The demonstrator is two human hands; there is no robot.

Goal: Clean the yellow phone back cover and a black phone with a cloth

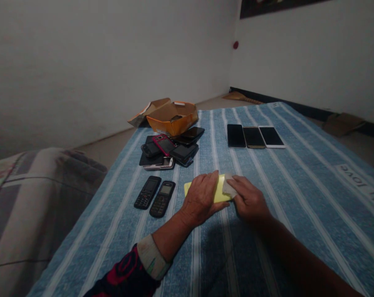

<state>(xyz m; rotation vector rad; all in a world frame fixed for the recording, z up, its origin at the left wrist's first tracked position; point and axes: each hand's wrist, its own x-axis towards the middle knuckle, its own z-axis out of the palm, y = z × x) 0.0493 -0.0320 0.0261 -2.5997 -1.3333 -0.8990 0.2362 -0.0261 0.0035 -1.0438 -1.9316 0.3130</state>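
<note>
My left hand (200, 197) is wrapped over a flat, glossy yellow phone (218, 192), its thumb along the near edge. Much of the phone is hidden under that hand; only a plain yellow face shows. At the phone's right end, my right hand (250, 200) pinches a crumpled whitish cloth or tissue (229, 186) and presses it against the yellow surface. Left of my hands lie two black keypad phones, one (147, 192) beside the other (162, 199). Both face up.
Behind these is a loose pile of phones (165, 144), in front of an open orange cardboard box (173, 123). Three phones (252, 137) lie in a row at the back right. All rest on a blue striped cloth (211, 156). A draped blanket (41, 198) is on the left.
</note>
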